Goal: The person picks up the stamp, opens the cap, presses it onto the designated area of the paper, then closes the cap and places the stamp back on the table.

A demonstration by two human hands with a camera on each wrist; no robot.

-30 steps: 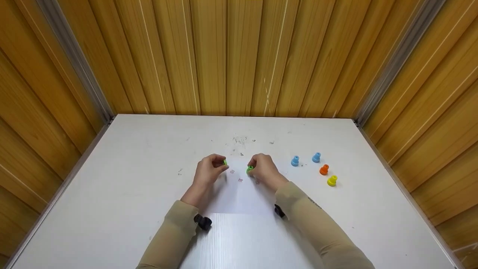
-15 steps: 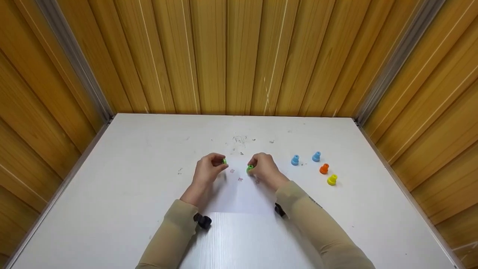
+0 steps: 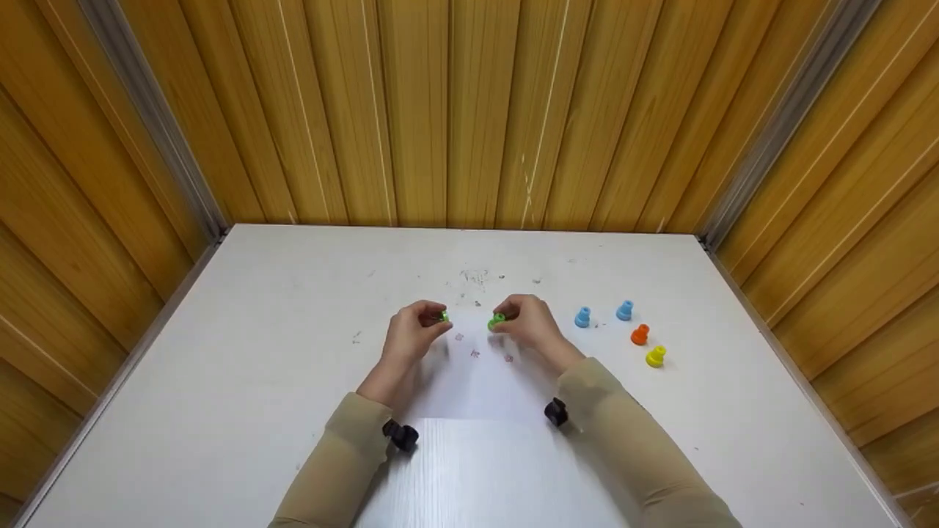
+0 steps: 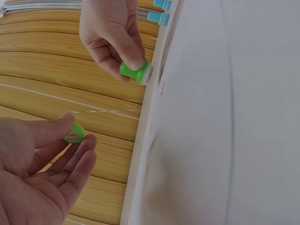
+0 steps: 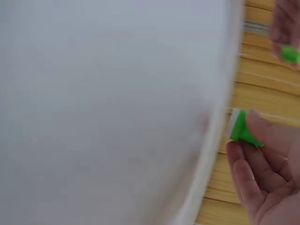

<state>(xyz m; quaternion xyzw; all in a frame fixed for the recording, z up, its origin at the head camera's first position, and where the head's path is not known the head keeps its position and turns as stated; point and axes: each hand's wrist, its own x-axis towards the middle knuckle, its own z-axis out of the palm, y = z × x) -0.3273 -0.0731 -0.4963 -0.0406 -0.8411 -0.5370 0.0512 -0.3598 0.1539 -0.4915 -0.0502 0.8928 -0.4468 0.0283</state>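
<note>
My left hand [image 3: 411, 334] pinches a small green stamp cap [image 4: 75, 134] between thumb and fingers; a little picture shows on its round face in the left wrist view. Across from it, my right hand [image 3: 530, 323] holds a green stamp [image 5: 245, 129] by its narrow handle, the white end turned down toward the paper. A gap separates the two hands. Below them lies a white sheet of paper [image 3: 469, 396] bearing several small red stamp prints [image 3: 475, 353].
To the right of my right hand stand two blue stamps [image 3: 582, 317], an orange stamp [image 3: 640, 334] and a yellow stamp [image 3: 656, 357]. Dark smudges [image 3: 475, 277] mark the white table [image 3: 242, 367] behind the paper. Wood-patterned panels [image 3: 469, 110] enclose the back and sides.
My right hand has lifted slightly and shifted back with the green stamp, which now tilts. A red print near its wrist shows more fully. My left hand stays almost where it was.
</note>
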